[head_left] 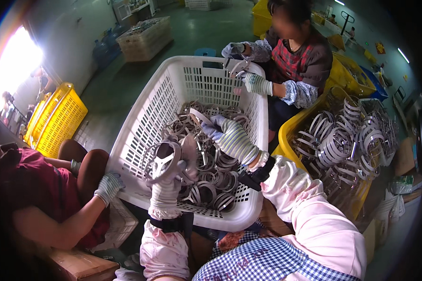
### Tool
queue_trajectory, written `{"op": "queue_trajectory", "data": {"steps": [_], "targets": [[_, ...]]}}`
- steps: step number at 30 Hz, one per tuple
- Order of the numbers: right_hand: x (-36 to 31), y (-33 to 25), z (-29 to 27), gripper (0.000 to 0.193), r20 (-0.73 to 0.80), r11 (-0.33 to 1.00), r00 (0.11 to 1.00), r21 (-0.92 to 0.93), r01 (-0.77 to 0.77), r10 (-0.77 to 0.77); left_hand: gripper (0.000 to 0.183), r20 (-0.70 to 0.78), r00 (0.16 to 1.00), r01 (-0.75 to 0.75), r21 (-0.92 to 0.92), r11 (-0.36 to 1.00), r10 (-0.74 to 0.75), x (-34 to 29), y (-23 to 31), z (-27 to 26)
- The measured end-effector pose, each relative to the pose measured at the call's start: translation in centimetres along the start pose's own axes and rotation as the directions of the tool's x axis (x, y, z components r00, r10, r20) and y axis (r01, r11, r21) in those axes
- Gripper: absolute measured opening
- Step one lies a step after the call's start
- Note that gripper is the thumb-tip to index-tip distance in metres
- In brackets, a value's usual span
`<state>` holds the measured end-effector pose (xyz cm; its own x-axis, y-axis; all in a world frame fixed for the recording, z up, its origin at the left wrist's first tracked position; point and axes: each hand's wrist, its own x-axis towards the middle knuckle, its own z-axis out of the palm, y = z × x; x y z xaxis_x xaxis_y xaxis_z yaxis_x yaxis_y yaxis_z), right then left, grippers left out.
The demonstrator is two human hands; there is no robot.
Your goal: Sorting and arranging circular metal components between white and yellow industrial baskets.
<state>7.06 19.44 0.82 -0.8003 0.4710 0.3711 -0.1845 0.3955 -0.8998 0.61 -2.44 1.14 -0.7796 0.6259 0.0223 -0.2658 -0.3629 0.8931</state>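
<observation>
A white plastic basket (131, 126) stands in front of me, holding a heap of grey metal hoops (206, 187), many with small clamp-like fittings. My left hand (165, 193), in a striped knit glove, is raised over the basket's near left part and closed on a metal hoop (176, 159). Other rings and a blurred grey piece overlap those fingers, so the exact grip is partly hidden. Over the heap's right side, my right hand (232, 136), also gloved, has its fingers closed on a curved metal band (200, 116).
Across the basket, a co-worker's gloved hands (258, 84) hold a metal piece. Another person's gloved hand (109, 187) rests at the basket's left rim. A yellow crate (286, 136) at the right bears stacked hoops. Yellow baskets (61, 117) stand far left, with a loaded pale crate (145, 44) behind.
</observation>
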Motion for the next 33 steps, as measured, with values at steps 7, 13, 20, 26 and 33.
{"op": "queue_trajectory", "data": {"steps": [7, 13, 20, 26, 33], "targets": [[0.4, -2.0, -0.7, 0.024, -0.063, 0.992, 0.998, -0.124, 0.016, -0.024, 0.046, -0.013, 0.999, -0.041, -0.136, 0.990, 0.040, 0.5, 0.4, -0.7], [0.8, -1.5, -1.1, 0.028, -0.120, 0.967, 0.974, -0.196, 0.165, -0.191, 0.044, 0.209, 0.975, 0.093, -0.096, 0.991, -0.072, 2.0, -0.6, -3.9], [0.7, 1.2, -1.9, 0.028, -0.085, 0.986, 0.989, 0.126, -0.108, 0.120, 0.038, -0.041, 0.999, 0.012, -0.239, 0.971, -0.022, 1.7, -0.8, -1.2], [0.8, -0.9, -1.3, 0.035, 0.078, 0.834, 0.984, 0.523, -0.177, 0.160, 0.036, 0.008, 1.000, -0.011, -0.144, 0.989, 0.012, 1.4, -0.4, -1.6], [0.7, -1.3, -1.1, 0.035, 0.204, 0.639, 0.941, 0.694, -0.333, 0.268, 0.032, -0.032, 0.981, -0.170, 0.314, 0.934, 0.189, 1.6, -3.2, -1.6]]}}
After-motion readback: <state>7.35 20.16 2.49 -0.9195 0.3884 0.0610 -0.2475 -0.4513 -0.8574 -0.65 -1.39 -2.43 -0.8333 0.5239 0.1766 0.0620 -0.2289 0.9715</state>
